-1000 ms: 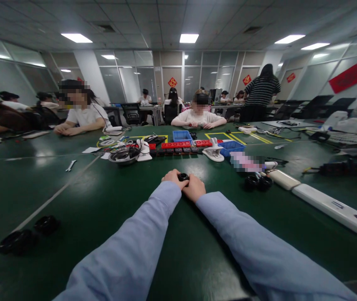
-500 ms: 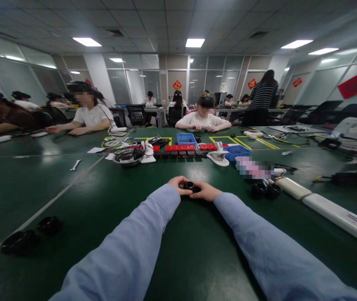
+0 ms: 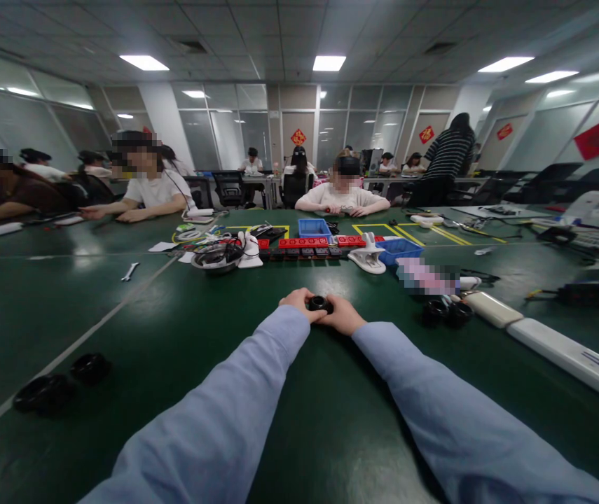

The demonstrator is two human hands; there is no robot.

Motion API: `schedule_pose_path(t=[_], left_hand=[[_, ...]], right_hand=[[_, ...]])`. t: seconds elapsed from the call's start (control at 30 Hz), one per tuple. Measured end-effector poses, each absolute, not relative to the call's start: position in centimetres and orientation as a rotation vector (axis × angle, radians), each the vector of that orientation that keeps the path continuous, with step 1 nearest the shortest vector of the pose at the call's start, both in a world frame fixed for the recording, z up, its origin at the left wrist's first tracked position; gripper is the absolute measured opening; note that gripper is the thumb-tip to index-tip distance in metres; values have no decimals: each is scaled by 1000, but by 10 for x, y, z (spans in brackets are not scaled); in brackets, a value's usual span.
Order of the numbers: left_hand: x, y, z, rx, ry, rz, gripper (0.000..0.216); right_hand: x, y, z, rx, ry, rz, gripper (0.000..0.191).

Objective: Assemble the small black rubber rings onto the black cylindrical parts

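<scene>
Between my two hands is a small black ring-shaped part [image 3: 319,303] with a round opening facing up. My left hand [image 3: 299,302] is closed around its left side. From the right, my right hand [image 3: 342,313] grips the same part, its fingers curled against the rim. Both hands are low over the green table [image 3: 331,420], and the part's lower side is hidden by the fingers. Two more black round parts, a larger one [image 3: 44,394] and a smaller one [image 3: 90,367], lie on the table at the left.
A red power strip [image 3: 307,243] runs across the table ahead, with a blue bin [image 3: 400,250] and a white clamp [image 3: 367,255] beside it. Long white casings [image 3: 567,357] lie on the right. A wrench [image 3: 129,271] rests at the left. A person sits opposite.
Both hands have shifted slightly on the black part and turned it a little; its opening now faces more upward. The view has moved slightly.
</scene>
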State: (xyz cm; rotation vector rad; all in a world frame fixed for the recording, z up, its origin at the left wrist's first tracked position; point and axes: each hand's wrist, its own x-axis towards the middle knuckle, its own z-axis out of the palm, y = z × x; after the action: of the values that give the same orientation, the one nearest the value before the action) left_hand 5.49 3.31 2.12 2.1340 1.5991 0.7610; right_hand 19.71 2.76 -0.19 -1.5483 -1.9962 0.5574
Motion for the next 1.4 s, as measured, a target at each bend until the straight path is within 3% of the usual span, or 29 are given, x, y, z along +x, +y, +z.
schedule_pose_path(t=[0.2, 0.33, 0.53, 0.87, 1.13, 1.4], left_hand=[[57, 32, 14, 2151, 1653, 897, 39], [47, 46, 3, 2163, 1324, 904, 39], [40, 61, -8, 2030, 1096, 873, 42], [42, 56, -1, 1904, 1032, 885, 41], [44, 53, -1, 1984, 1171, 903, 40], [60, 37, 1, 2058, 1553, 1020, 39]], right_hand=[[185, 19, -5, -1731, -1935, 247, 30], [194, 20, 3, -1505, -2041, 499, 46], [213, 30, 11, -1148, -2053, 1147, 45], [213, 32, 11, -1085, -2034, 1228, 44], [211, 30, 10, -1240, -2037, 1024, 35], [186, 17, 3, -1703, -1956, 318, 25]])
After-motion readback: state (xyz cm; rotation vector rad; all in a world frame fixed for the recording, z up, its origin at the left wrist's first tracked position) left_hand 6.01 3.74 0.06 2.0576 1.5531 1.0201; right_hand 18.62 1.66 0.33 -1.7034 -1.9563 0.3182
